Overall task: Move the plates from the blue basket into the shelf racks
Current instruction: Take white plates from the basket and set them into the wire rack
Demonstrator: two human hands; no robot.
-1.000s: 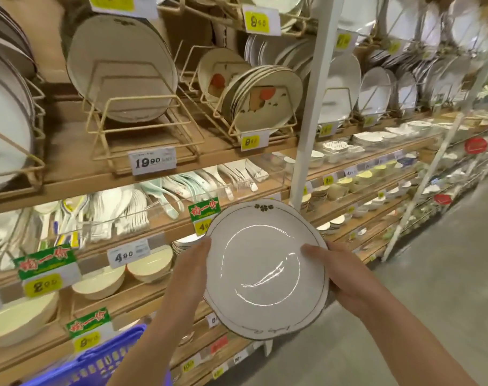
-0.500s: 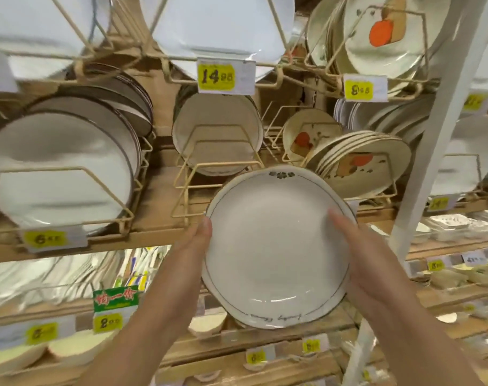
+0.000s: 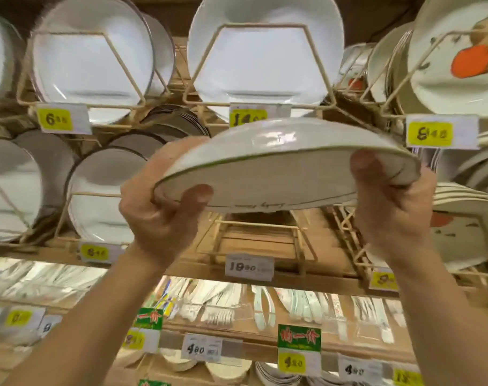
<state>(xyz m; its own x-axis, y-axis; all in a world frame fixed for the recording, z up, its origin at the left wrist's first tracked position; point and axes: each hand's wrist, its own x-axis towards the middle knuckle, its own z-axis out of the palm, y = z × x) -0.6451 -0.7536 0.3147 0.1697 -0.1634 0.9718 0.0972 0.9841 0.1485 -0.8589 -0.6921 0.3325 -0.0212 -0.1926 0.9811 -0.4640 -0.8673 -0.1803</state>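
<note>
Left grip point(image 3: 165, 215) and right grip point(image 3: 390, 215) hold opposite rims of the white plate point(image 3: 279, 168), thumbs on its near face, fingers mostly hidden behind it. The plate is tilted near-flat above the wire rack point(image 3: 262, 240) at the shelf's front edge. Rim script: illegible. Rack tag point(image 3: 249, 267): 19.90. Upper tag point(image 3: 247, 118), partly covered: 14.

A plate point(image 3: 279, 168) above the middle rack point(image 3: 298, 238), left hand point(image 3: 159, 215) on the plate's left edge, right hand point(image 3: 393, 215) on its right edge, stacked plates point(image 3: 103, 207) in racks left, right and above the middle rack, spoons point(image 3: 223, 305) on the shelf point(image 3: 245, 337) below it.
</note>
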